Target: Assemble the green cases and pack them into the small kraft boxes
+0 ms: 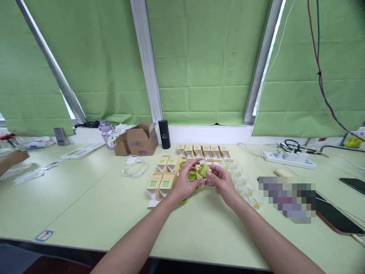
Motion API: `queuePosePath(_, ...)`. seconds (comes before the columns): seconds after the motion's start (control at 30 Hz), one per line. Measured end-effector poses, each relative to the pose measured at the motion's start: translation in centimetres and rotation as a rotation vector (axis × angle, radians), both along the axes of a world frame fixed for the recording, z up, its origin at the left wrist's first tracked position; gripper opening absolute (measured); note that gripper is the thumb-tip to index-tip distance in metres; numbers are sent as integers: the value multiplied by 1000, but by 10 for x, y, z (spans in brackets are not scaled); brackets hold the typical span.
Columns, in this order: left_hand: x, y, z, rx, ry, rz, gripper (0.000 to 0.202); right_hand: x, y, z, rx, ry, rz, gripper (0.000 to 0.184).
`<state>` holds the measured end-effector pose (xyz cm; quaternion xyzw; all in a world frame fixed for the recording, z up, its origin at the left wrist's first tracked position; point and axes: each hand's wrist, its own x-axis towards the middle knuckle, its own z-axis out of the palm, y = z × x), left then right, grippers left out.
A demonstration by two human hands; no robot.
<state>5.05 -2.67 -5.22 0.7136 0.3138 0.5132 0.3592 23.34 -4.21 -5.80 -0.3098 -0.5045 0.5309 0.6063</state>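
Note:
A small green plastic piece (203, 170) with a pale yellow part at its left side is held above the table. My right hand (224, 182) pinches it between thumb and fingers. Curved around its left side is my left hand (186, 183), thumb and fingers apart; I cannot tell whether they touch it. Below and behind my left hand lie several green pieces (193, 177), partly hidden. Open small cartons with green labels (165, 184) stand to the left. Clear plastic pieces with yellow centres (243, 183) lie in rows beside my right hand.
Behind my hands stands a row of small cartons (197, 151). Farther back are a cardboard box (142, 141) and a black bottle (164, 134). A white cable (137, 169) lies left; a power strip (289, 160) and phone (333, 211) lie right. Another person's hand (15, 158) is far left.

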Motion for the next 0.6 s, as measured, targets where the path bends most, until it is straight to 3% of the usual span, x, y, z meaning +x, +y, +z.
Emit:
queuePosePath(0.17, 3, 4, 1, -60, -10, 40, 52, -1, -2, 3, -37, -44, -6, 54)
queuePosePath(0.33, 3, 13, -4, -234, -194, -14, 61, 11, -4, 10, 22, -225, -226, 54)
queuePosePath(0.47, 1, 15, -3, -307, -338, -38, 65, 41, -17, 21, 163, -513, -435, 32)
queuePosePath(0.6, 1, 15, -1, -348, -427, -35, 68, 78, -45, 25, 280, -950, -578, 20)
